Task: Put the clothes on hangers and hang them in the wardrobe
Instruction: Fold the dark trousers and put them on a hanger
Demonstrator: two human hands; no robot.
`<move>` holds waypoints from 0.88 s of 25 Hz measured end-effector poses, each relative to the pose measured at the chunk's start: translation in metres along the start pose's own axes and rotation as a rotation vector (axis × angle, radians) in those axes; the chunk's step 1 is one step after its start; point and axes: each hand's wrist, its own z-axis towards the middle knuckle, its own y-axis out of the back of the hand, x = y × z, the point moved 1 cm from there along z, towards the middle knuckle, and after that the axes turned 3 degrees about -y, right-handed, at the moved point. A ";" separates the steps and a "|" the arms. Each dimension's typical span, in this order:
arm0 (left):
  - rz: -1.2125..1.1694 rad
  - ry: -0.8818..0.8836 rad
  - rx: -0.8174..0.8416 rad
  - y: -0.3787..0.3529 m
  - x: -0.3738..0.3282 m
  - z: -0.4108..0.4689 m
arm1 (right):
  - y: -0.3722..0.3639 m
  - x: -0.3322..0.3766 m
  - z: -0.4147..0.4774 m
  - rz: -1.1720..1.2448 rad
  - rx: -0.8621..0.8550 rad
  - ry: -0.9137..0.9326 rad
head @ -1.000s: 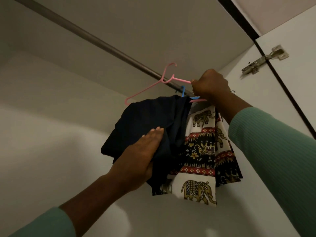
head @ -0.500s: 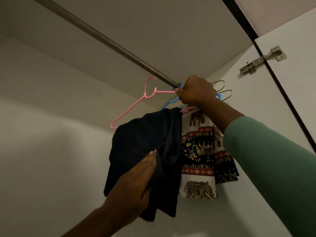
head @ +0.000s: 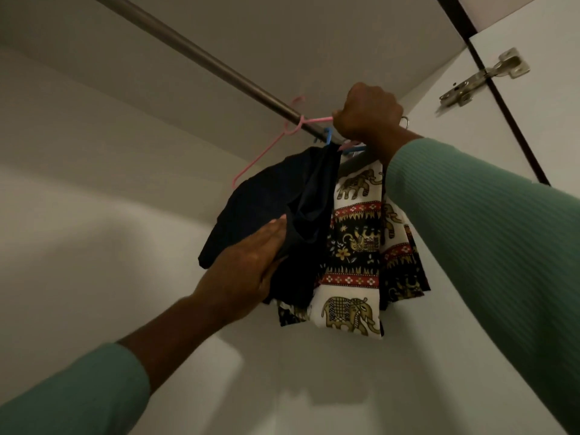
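Note:
A pink hanger [head: 269, 145] carries a dark navy garment [head: 276, 211] just under the metal wardrobe rail [head: 201, 58]. Its hook lies at the rail. My right hand [head: 367, 113] grips the hanger's right arm close to the rail. My left hand [head: 248, 262] presses flat, fingers straight, against the underside of the navy garment. Right beside it hangs an elephant-print garment [head: 354, 246] in white, black and red, on a blue hanger [head: 329, 136] hooked over the rail.
The white wardrobe side wall [head: 455, 152] stands close on the right, with a metal door hinge [head: 483, 78] above it. A thin metal hook [head: 406, 120] peeks out behind my right hand. The rail runs on bare towards the upper left.
My right hand has lifted the pink hanger up to the rail, and its hook now sits at the rail. My left hand stayed flat under the navy garment, following it upward.

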 end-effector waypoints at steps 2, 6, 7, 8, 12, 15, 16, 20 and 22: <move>0.033 -0.039 -0.004 0.000 -0.006 0.000 | 0.004 -0.002 -0.003 -0.014 -0.018 0.011; 0.028 -0.082 -0.013 -0.003 -0.034 -0.032 | 0.001 -0.017 -0.023 0.005 0.037 0.018; 0.006 -0.061 -0.010 -0.003 -0.041 -0.036 | 0.001 -0.022 -0.029 -0.005 0.021 0.021; -0.012 -0.034 -0.001 -0.002 -0.047 -0.037 | 0.001 -0.025 -0.032 -0.014 -0.001 0.021; 0.034 -0.007 0.052 0.007 -0.052 -0.029 | 0.009 -0.025 -0.030 0.001 0.058 -0.022; 0.045 0.008 0.081 0.015 -0.053 -0.032 | 0.017 -0.021 -0.029 -0.013 0.128 -0.018; 0.033 0.036 0.106 0.019 -0.054 -0.034 | 0.020 -0.020 -0.033 -0.029 0.133 -0.007; 0.075 0.130 0.272 0.041 -0.058 -0.041 | 0.039 -0.019 -0.067 -0.124 0.071 0.077; 0.127 0.189 0.314 0.051 -0.067 -0.039 | 0.050 -0.021 -0.095 -0.124 0.055 0.169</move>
